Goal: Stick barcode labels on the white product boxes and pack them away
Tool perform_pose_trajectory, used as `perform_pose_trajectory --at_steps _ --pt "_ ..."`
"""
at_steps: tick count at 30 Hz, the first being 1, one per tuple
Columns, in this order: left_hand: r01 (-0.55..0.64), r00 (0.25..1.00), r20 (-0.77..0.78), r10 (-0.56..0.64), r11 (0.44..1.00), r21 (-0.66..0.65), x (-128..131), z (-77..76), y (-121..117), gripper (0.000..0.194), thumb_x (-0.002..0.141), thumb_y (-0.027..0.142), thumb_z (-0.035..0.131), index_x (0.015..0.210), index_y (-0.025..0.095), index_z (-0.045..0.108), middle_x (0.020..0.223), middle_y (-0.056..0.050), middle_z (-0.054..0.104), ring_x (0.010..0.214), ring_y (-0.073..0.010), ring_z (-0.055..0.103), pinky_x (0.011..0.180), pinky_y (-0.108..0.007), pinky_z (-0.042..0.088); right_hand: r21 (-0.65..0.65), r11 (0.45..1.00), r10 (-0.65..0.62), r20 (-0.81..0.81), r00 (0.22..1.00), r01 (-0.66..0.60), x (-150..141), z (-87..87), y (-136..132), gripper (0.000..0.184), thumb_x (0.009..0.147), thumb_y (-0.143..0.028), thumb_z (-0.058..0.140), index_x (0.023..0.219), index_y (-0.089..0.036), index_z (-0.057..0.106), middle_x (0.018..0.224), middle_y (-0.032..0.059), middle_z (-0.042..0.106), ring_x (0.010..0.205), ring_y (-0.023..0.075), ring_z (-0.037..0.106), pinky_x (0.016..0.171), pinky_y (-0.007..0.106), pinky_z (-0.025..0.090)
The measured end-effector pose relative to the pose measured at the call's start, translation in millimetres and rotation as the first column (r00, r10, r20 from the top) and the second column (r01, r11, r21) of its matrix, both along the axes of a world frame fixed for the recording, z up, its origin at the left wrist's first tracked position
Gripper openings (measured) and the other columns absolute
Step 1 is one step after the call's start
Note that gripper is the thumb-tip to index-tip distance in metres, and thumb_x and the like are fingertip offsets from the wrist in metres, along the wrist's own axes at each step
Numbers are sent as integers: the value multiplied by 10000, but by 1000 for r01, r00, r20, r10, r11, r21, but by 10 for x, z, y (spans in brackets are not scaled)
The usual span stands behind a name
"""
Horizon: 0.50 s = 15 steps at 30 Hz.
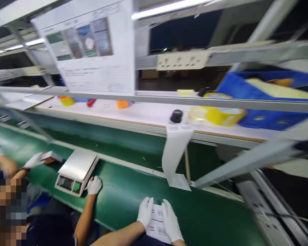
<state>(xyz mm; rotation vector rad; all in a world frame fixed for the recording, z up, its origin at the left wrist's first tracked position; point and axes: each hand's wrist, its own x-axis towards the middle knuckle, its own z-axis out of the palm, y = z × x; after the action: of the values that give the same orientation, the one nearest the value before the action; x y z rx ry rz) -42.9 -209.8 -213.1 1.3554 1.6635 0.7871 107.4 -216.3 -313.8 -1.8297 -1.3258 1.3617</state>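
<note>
From my remote feed: white-gloved left hand (145, 212) and right hand (170, 220) lie on either side of a white barcode label sheet (157, 222), near centre on the green-topped bench (123, 194). Fingers extended; I cannot tell whether they grip it. To the left, a co-worker's gloved hand (93, 185) sits just beside a silver digital scale (77, 169). Far right, a yellow tape roll (222, 117) lies on a white shelf (149, 114).

2 own hands (145, 212) (170, 220), 1 scale (77, 170), 1 label sheet (157, 223).
</note>
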Motion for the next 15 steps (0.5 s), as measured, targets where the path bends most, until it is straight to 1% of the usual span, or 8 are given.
perform_pose_trajectory --at_steps 4,6,8,10,12,13,14,15 --pt "84 995 -61 -79 993 85 -49 153 375 403 991 563 593 1120 213 744 1155 -102 751 1099 -283 711 1007 -518 583 -33 997 71 95 993 -68 167 266 206 875 888 -621 390 1540 -51 506 1557 218 525 1491 351 475 1286 499 329" --pt "83 993 -93 -66 979 188 -141 460 683 410 996 558 545 1071 217 760 1133 -115 766 1100 -306 719 1039 -558 568 14 997 78 88 993 -79 280 582 347 800 932 -569 405 1558 -83 506 1537 193 551 1465 320 510 1272 468 362" --pt "91 990 -138 -38 913 399 -214 1008 1049 379 1000 512 544 1112 218 756 1146 -108 773 1088 -285 726 1035 -531 579 162 985 56 51 997 -63 399 1072 555 710 984 -542 385 1526 -114 547 1457 174 617 1381 288 585 1233 446 421" --pt "174 971 -239 -20 743 646 -217 1706 1436 311 1010 460 579 1131 233 755 1149 -86 776 1091 -252 717 1043 -481 570 398 916 14 76 997 -43 516 1701 846 614 1018 -531 393 1440 -147 621 1345 160 674 1300 291 621 1195 479 455" --pt "285 932 -360 25 562 776 -140 2365 1809 258 1031 400 572 1104 241 761 1112 -72 784 1066 -238 711 1015 -447 563 621 783 -61 138 989 -38 610 2363 1202 518 1047 -494 400 1362 -181 666 1225 144 705 1180 291 648 1096 499 516" --pt "346 904 -425 42 508 789 -81 2620 1981 252 1044 364 550 1101 236 760 1109 -70 785 1065 -240 706 1003 -441 556 716 696 -99 164 982 -49 642 2667 1391 470 1054 -460 411 1319 -185 685 1175 139 710 1126 284 652 1049 489 534" --pt "404 869 -491 60 487 775 -17 2807 2137 254 1044 346 550 1123 221 757 1121 -77 784 1080 -254 699 995 -447 549 798 601 -148 170 974 -48 662 2935 1579 425 1053 -419 431 1286 -185 698 1160 135 711 1110 277 649 1031 475 539" --pt "460 825 -561 72 493 739 44 2924 2275 266 1036 365 570 1146 209 754 1130 -88 781 1089 -274 694 980 -456 547 859 508 -184 181 966 -65 670 3158 1758 386 1044 -374 453 1250 -176 712 1147 135 711 1097 276 644 1024 471 537"
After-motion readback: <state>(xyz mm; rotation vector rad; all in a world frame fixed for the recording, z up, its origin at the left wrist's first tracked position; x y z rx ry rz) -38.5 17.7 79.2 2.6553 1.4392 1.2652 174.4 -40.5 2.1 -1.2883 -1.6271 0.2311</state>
